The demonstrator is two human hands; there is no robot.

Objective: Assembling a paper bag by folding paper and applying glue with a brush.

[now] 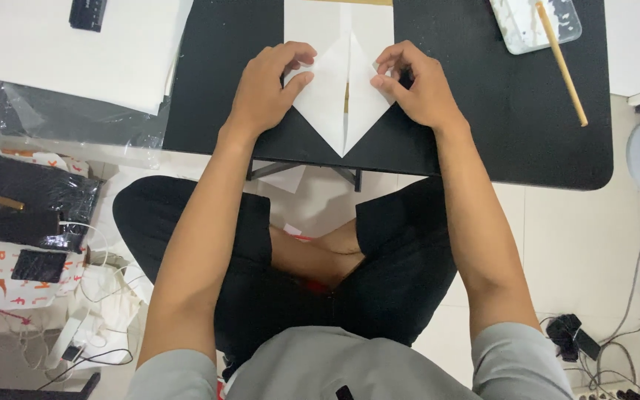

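Grey sleeves and crossed legs in black shorts fill the bottom of the view, with both forearms reaching forward onto a low black table [498, 133]. On it lies a white sheet of paper [335, 96], folded so two flaps meet along a centre line and run down to a point at the near edge. Left hand [264, 92] presses its fingertips down on the left flap, fingers curled and narrow; right hand [420, 89] pinches the outer corner of the right flap between thumb and fingers. Paper like this is likely light and thin, easily creased or torn (and apt to slide on the smooth tabletop), so the flap edges and corners look the best places to hold. Farther off sit a paint-smeared tray [520, 30] and a wooden stick [561, 63].
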